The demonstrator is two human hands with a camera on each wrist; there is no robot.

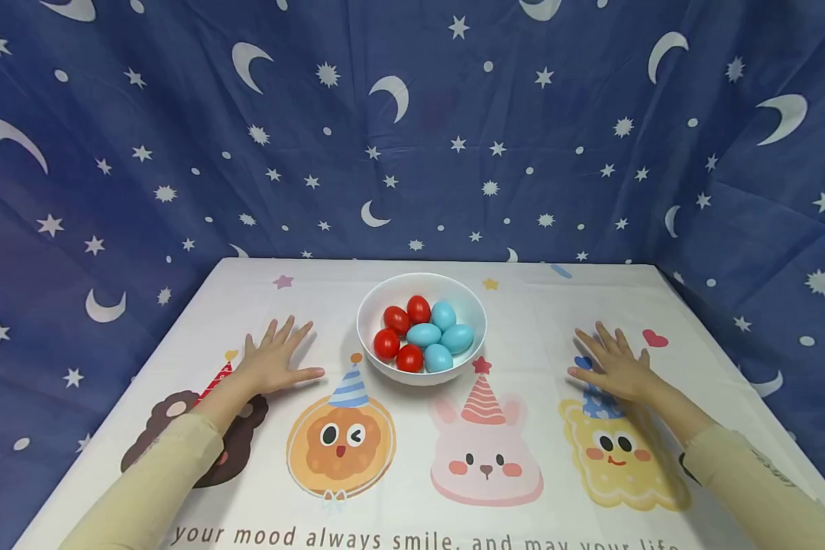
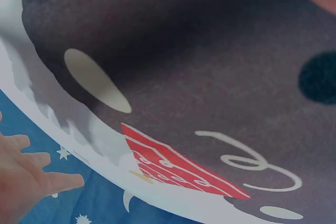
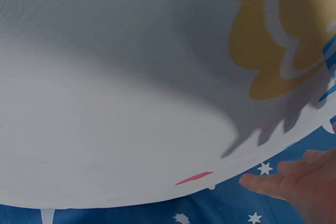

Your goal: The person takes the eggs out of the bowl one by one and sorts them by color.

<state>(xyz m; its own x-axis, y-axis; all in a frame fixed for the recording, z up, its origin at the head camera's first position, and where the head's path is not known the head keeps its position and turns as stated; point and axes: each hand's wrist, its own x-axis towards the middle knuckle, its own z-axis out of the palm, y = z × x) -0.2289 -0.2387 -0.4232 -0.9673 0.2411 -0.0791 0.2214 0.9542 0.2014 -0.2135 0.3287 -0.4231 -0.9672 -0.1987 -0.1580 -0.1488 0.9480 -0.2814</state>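
Note:
A white bowl stands at the back middle of the table, between the two hands. In it lie several red eggs and several light blue eggs. To the bowl's left, the left hand is spread over the cloth, its fingers straight and holding nothing. Far off to the right of the bowl, the right hand is spread likewise, with nothing in it. Both wrist views show straight fingers at the edge, the left hand at lower left and the right hand at lower right.
A white tablecloth printed with cartoon figures and lettering covers the table. Behind it and along both sides hangs a dark blue curtain with moons and stars. The table's back edge runs just behind the bowl.

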